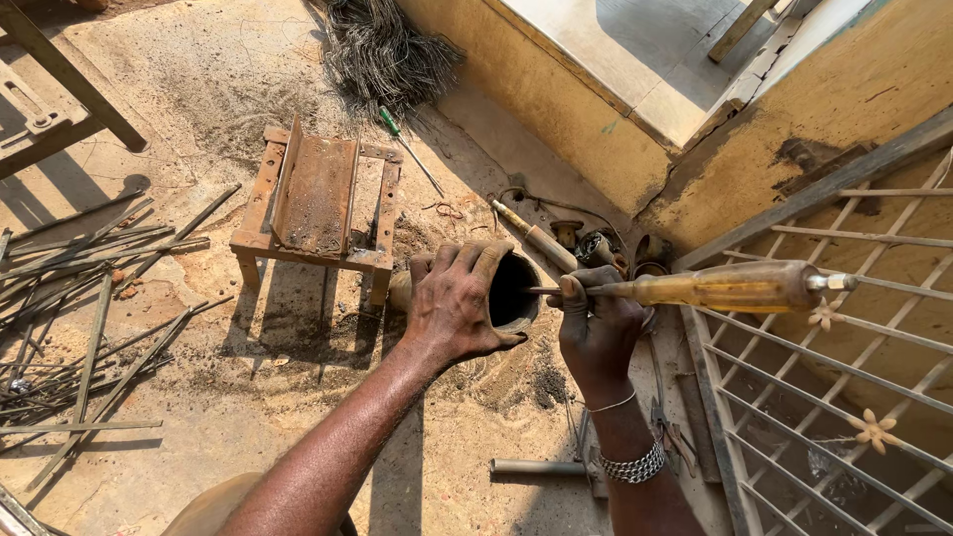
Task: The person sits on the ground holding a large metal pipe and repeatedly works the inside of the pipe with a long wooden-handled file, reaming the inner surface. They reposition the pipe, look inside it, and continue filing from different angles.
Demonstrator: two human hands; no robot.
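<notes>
Head view | left hand grips cylinder | right hand clasps screwdriver

An outdoor metalworking yard: steel rods strewn on the dirt floor, a rusty welded stand, a window grille.

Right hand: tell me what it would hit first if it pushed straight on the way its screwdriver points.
The right hand aims the screwdriver leftward into the open cylinder held by the left hand. It would probably meet the cylinder's inner wall first; depth inside the dark opening is unclear.
</notes>
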